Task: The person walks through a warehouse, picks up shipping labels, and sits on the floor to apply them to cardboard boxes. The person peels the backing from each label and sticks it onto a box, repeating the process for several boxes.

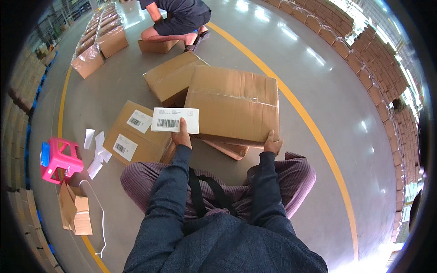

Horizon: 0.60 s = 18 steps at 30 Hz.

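Note:
In my left hand [182, 136] is a stack of white barcode labels [174, 120], with the thumb lying across the top one. The stack sits in front of the left side of a large taped cardboard box [232, 105]. My right hand [273, 144] grips the near right corner of that box, thumb on top. The box is tilted and rests over another carton [227, 149], mostly hidden beneath it. Left of my knees, a cardboard box with two labels [128, 131] bears printed barcodes. Behind stands a further cardboard box [174, 76], partly covered by the large one.
White paper pieces [97, 150] lie left, near a pink plastic stool [63, 160], a small open carton [75, 210] and a white cord [102, 218]. A person [177, 20] crouches ahead by a box. Wrapped carton rows [102, 30] and stacked cartons [379, 61] flank the yellow-lined floor.

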{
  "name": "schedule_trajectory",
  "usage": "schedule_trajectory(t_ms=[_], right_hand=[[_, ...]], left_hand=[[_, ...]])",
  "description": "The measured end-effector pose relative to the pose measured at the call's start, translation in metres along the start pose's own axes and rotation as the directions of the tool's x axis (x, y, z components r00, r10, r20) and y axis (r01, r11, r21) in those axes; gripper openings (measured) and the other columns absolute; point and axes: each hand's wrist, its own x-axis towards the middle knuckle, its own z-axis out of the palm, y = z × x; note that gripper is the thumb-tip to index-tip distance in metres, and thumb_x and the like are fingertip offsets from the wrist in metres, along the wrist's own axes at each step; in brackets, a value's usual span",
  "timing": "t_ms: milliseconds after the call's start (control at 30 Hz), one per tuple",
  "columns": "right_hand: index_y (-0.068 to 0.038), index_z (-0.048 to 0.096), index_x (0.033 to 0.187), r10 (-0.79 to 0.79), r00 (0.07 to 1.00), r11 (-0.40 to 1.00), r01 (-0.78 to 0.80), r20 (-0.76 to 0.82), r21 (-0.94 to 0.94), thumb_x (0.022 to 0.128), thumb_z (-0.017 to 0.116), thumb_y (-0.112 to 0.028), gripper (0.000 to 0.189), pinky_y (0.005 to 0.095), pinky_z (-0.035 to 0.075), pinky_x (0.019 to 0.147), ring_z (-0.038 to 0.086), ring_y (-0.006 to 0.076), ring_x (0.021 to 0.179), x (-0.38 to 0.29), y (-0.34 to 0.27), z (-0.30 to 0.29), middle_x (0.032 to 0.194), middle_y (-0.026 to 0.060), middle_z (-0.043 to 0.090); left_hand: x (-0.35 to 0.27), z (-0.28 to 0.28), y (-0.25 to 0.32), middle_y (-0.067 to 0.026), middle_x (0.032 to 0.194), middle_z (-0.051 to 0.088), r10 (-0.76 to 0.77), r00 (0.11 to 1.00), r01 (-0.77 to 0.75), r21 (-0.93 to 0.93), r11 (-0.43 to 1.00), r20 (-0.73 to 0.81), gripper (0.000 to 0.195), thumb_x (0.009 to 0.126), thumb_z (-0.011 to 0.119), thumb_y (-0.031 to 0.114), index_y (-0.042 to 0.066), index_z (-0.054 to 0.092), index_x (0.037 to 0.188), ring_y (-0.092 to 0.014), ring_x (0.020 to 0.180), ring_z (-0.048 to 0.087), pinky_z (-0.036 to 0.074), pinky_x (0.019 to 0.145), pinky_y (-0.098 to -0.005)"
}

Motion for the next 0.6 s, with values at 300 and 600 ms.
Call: schedule_trajectory(t_ms=[300, 600], right_hand=[[-0.002, 0.049, 0.126, -0.769, 0.637, 0.635, 0.750, -0.056, -0.186, 0.077, 0.068, -0.029, 0.059, 0.0467, 0.028, 0.107, 0.034, 0.0389, 0.131, -0.069, -0.050, 0.001, 0.133, 0.0226, 0.046], [-0.004, 0.036, 0.138, -0.904, 0.234, 0.348, 0.888, 0.358, 0.299, 0.082, 0.063, -0.031, 0.067, 0.0488, 0.023, 0.111, 0.026, 0.0371, 0.136, -0.144, -0.194, 0.088, 0.143, 0.0185, 0.036]], left_hand=[[-0.022, -0.011, 0.031, -0.0112, 0.123, 0.056, -0.146, 0.988, 0.147, -0.030, 0.989, 0.041, 0.054, 0.088, 0.067, 0.030, -0.004, 0.051, 0.126, -0.019, 0.107, 0.056, 0.043, 0.092, -0.0302], [-0.044, -0.009, 0.011, -0.0007, 0.113, 0.061, -0.308, 0.880, 0.163, -0.380, 0.910, -0.361, 0.059, 0.082, 0.069, 0.043, 0.014, 0.049, 0.130, -0.016, 0.089, 0.061, 0.048, 0.064, -0.0293]])
